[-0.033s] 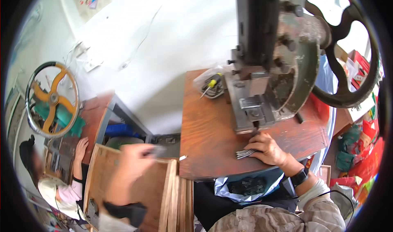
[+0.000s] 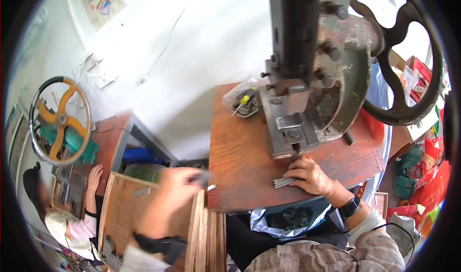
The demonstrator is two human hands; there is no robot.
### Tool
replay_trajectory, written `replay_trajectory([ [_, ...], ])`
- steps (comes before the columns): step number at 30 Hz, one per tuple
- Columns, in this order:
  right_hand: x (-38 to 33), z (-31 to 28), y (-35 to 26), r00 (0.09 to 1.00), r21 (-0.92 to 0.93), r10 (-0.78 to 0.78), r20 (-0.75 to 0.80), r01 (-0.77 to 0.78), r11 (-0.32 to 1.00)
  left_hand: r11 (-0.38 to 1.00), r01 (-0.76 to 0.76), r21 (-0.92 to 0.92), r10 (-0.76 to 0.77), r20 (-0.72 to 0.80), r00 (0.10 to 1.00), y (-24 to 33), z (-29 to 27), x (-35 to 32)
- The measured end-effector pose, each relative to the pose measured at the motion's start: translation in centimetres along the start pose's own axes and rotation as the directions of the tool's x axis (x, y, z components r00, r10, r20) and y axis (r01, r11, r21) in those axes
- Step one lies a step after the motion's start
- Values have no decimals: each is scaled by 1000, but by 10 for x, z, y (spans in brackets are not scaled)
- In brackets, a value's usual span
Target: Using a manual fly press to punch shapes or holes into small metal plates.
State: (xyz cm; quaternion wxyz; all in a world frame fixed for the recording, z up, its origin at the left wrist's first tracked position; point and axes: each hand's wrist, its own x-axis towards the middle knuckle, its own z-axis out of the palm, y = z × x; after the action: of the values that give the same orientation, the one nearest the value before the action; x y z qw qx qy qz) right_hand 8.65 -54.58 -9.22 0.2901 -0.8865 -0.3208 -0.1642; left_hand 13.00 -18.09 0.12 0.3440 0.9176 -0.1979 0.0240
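Head view. Wooden tray (image 2: 119,204) at lower left: a few flat grey metal pieces (image 2: 142,191) are seen on its bottom, and more grey pieces (image 2: 111,255) are heaped in the near left corner. Clear plastic container (image 2: 228,98) is set on the wooden tabletop (image 2: 230,161) left of the press (image 2: 301,99); it is filled with small metal bits, and a screwdriver (image 2: 248,96) with a yellow-and-black handle is laid across it. Below the tabletop's front edge, a pale plastic liner (image 2: 260,223) is loaded with dark pieces (image 2: 294,219).

Metal strips (image 2: 284,181): thin, silvery, stacked slightly fanned, located on the tabletop just in front of the press, under the right hand (image 2: 312,177). Right grip is closed over the strips; fingertips are placed near the front of the press base, exact contact cannot be told. Dark grey piece (image 2: 200,178), blurred, is pinched in the left hand (image 2: 177,189), grip together on it, above the tray's right side; its shape cannot be made out.

Printing is carried by a red-and-white box (image 2: 422,75) at right, too small to be read. A sheet with a coloured drawing (image 2: 103,5) is fixed on the wall.
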Motion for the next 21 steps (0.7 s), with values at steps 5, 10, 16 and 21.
replay_trajectory([
  [5, -8, 0, 4, 1000, 56, -2, 19, 0, 998, 971, -142, 193, 102, 204, 974, 75, 133, 44],
  [10, -3, -5, -5, 989, 87, 136, -57, -131, 988, 983, -180, -28, 182, 117, 976, 74, 168, 35],
  [16, 0, -2, -1, 989, 116, 125, 75, -133, 984, 935, -279, -218, 291, 25, 956, 63, 176, 8],
  [21, -17, -4, -16, 955, -298, 297, -3, -285, 911, 946, -301, -118, 289, -105, 951, 70, 186, 1],
])
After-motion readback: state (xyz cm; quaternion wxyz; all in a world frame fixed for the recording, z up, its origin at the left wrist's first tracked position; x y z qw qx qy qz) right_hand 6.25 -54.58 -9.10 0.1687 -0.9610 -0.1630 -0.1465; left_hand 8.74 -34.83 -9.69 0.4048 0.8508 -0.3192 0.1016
